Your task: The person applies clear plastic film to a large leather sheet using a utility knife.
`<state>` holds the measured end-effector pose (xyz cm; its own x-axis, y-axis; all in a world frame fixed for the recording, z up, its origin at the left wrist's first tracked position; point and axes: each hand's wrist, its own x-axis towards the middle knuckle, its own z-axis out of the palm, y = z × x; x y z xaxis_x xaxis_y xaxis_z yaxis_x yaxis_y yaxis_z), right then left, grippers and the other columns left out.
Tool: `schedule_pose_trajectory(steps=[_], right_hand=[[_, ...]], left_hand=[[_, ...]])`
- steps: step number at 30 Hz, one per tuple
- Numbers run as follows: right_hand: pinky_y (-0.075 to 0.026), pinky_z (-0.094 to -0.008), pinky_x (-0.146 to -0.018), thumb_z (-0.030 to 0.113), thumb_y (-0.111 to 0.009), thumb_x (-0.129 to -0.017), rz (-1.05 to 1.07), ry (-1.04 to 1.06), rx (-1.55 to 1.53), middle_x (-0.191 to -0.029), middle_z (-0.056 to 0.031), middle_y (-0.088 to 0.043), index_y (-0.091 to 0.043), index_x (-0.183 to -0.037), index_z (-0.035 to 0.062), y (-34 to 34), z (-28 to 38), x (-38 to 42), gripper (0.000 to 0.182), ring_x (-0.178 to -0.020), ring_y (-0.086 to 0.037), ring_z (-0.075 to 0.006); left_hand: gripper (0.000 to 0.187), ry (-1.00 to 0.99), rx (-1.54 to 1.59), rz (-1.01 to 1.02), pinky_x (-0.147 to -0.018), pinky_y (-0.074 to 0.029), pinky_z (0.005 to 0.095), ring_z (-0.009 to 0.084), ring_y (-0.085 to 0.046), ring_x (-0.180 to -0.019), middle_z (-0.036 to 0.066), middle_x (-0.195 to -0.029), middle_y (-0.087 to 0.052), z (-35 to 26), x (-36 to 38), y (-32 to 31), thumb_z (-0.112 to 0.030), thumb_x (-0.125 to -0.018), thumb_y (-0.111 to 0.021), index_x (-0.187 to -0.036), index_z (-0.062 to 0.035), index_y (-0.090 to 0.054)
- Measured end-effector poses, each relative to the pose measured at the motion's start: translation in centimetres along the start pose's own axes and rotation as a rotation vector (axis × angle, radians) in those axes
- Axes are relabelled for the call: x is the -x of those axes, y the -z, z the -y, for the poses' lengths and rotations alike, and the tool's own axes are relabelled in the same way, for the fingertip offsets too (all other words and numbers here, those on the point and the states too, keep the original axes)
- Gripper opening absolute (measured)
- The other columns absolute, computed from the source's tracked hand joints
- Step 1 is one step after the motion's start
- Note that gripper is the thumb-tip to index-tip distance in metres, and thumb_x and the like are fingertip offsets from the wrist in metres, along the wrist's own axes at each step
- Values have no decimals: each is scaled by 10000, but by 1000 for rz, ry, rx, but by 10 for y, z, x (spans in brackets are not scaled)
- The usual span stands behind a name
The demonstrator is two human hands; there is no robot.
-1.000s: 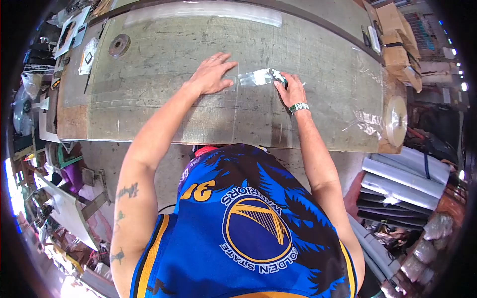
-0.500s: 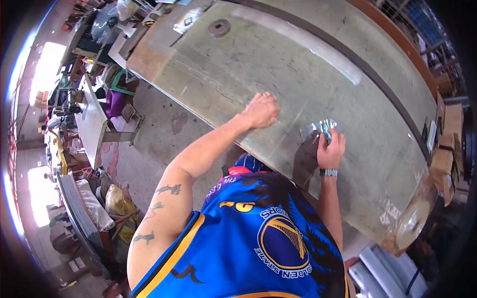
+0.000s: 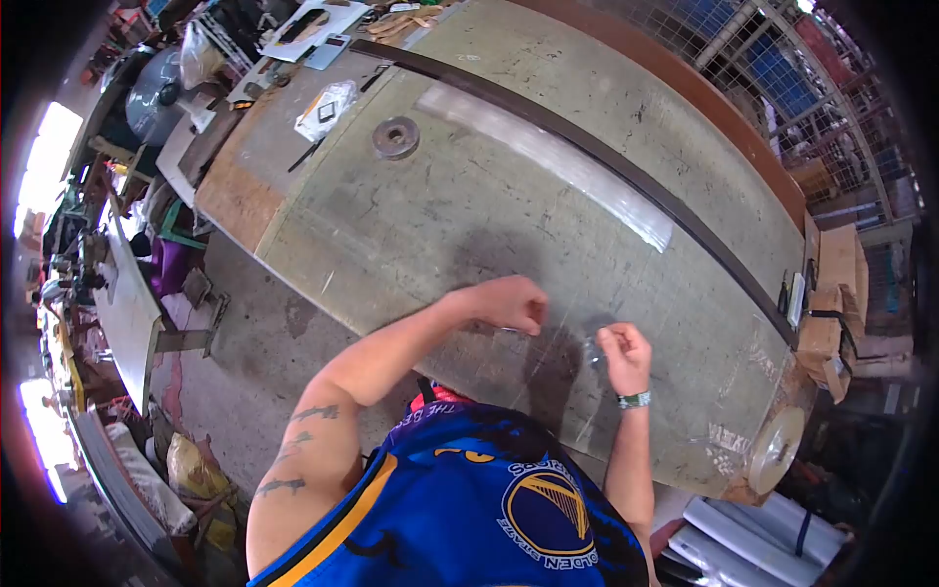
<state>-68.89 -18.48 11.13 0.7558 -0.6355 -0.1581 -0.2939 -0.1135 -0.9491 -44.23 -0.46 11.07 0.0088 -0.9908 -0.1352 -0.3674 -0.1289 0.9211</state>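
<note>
My left hand [image 3: 509, 303] hovers over the near part of the table, its fingers curled closed. Something thin and shiny shows just under it, but I cannot make out what the fingers hold, if anything. To its right, my right hand [image 3: 626, 357] is closed in a pinch on a small clear plastic bag [image 3: 592, 349]. Most of the bag is hidden by the fingers and blends into the tabletop. The two hands are apart, with the worn greenish table [image 3: 391, 235] beneath them.
A grey ring-shaped disc [image 3: 396, 138] lies at the far left of the table. A long clear plastic strip [image 3: 558, 161] and a dark bar [image 3: 626, 161] run along the far side. Cardboard boxes [image 3: 831, 323] stand at the right, near a tape roll [image 3: 778, 450].
My view has shifted, so the table's far side shows more. My left hand has lifted off the tabletop. My right hand has turned, and the teal item seen in the bag is now hidden.
</note>
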Motion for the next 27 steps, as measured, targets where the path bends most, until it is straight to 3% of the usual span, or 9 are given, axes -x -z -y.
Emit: schedule_pose_trajectory(steps=[4, 8, 12, 16, 19, 23, 27], right_hand=[[-488, -232, -673, 157, -740, -944, -199, -71, 20, -831, 2, -694, -685, -913, 36, 46, 3, -33, 137, -732, -617, -61], [-460, -230, -597, 187, -736, -949, -432, -97, 56, -808, -11, -693, -678, -896, 61, 99, -14, -68, 148, -682, -632, -76], [-435, -231, -548, 223, -735, -947, -500, -198, 117, -814, -13, -698, -674, -878, 89, 124, -15, -107, 163, -653, -626, -91], [-428, -232, -542, 246, -750, -940, -509, -250, 89, -811, -14, -699, -666, -857, 94, 117, -18, -163, 193, -623, -613, -92], [-425, -225, -520, 247, -750, -930, -530, -309, 139, -805, 7, -698, -682, -874, 125, 111, -32, -206, 150, -622, -617, -84], [-406, -230, -464, 259, -744, -936, -467, -305, 227, -789, 1, -696, -680, -871, 105, 113, -62, -244, 180, -561, -592, -83], [-384, -231, -449, 228, -744, -943, -472, -351, 276, -715, 9, -637, -617, -792, 103, 106, -61, -253, 233, -516, -560, -84]], left_hand=[[253, 174, 100, 104, -715, -530, 341, 152, -663, -773, 60, -823, -738, 48, 56, 83, -223, -794, -804, -940, -26, -741], [225, 371, 95, 82, -708, -537, 312, 147, -675, -783, 49, -820, -741, 68, 85, 179, -194, -783, -840, -918, -32, -762], [188, 306, -66, -99, -715, -540, 318, 145, -677, -788, 56, -838, -747, 86, 63, 279, -181, -800, -837, -902, -42, -762], [159, 250, -198, -453, -679, -519, 316, 128, -655, -749, 37, -812, -732, 115, 16, 356, -180, -827, -810, -885, -45, -752], [170, 448, -129, -643, -689, -517, 322, 128, -646, -748, 33, -786, -719, 155, -10, 386, -183, -816, -807, -888, -43, -746], [227, 411, -319, -873, -683, -513, 343, 165, -641, -747, 56, -785, -689, 219, -24, 386, -210, -776, -829, -884, -35, -733], [307, 394, -454, -1111, -697, -514, 365, 213, -642, -764, 83, -819, -674, 218, -28, 357, -253, -732, -859, -909, -37, -729]])
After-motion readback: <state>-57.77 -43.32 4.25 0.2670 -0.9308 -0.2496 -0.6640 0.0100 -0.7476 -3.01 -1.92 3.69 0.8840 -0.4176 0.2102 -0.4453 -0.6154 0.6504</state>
